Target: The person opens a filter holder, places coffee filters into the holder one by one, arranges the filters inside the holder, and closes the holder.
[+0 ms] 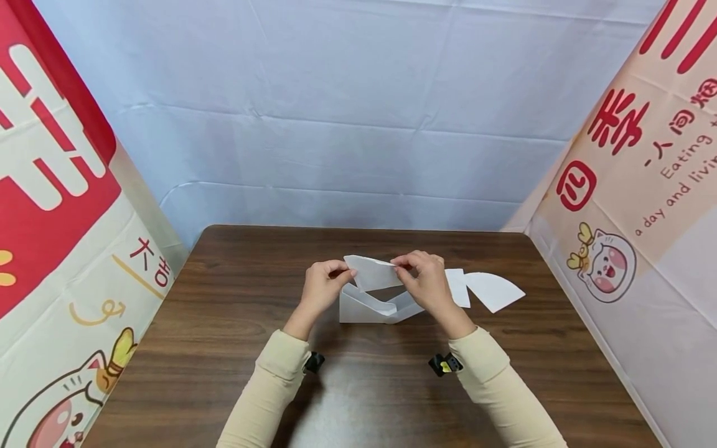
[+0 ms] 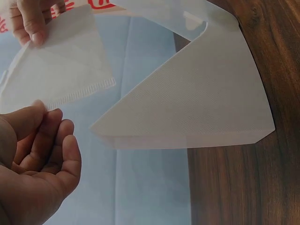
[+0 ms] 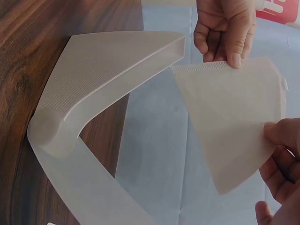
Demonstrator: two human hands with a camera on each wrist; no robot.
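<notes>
Filter hangs above the white holder, apart from it, pinched at its crimped edge by the left hand and near the opposite side by the right hand, likely to keep it taut. The holder stands on the worktop, presumably leaving both hands free.

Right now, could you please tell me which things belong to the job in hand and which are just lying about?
Seemingly in the job:
white sheet pinched by left hand and right hand
open white case

Apparently just lying about:
fan-shaped white piece
white oblong beside it
</notes>
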